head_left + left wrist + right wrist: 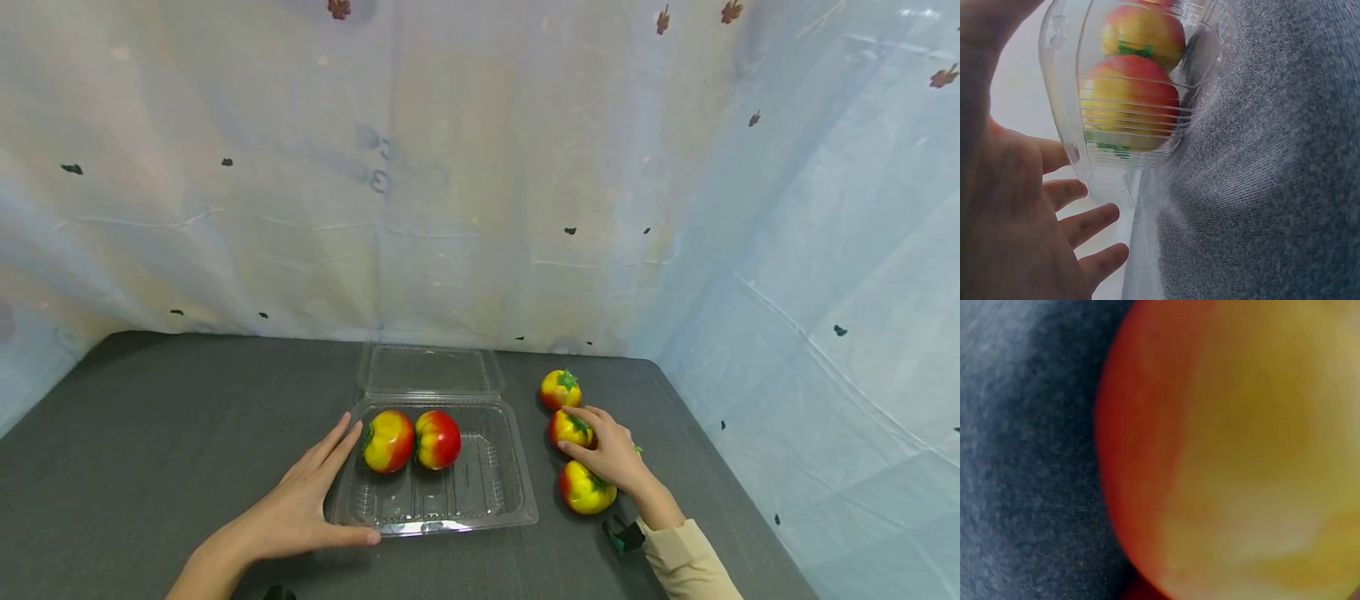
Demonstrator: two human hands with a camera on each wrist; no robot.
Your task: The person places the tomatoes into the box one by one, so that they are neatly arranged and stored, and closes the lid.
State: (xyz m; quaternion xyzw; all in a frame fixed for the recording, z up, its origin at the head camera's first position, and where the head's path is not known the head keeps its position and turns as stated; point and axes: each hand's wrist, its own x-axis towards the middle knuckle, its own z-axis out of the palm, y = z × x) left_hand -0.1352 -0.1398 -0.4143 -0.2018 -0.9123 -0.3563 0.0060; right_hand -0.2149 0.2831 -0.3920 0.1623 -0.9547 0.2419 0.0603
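Note:
A clear plastic clamshell box [517, 492] lies with its lid [427, 371] folded back. Two red-and-yellow fruits [438, 439] with green leafy tops sit side by side in its left part. My left hand [292, 508] is spread at the box's left front corner, fingers along the side and thumb near the front rim. To the right of the box, my right hand [611, 450] grips a red-and-yellow fruit [568, 431] from above, thumb and fingers curved round it. A similar fruit [1229, 450] fills the right wrist view, where the fingers are out of sight.
One fruit [560, 389] lies behind the gripped one and another [587, 488] in front of it. A green leafy tip [637, 449] shows behind the right hand. The grey tabletop [150, 433] ends at a pale plastic curtain [465, 183] at the back and right.

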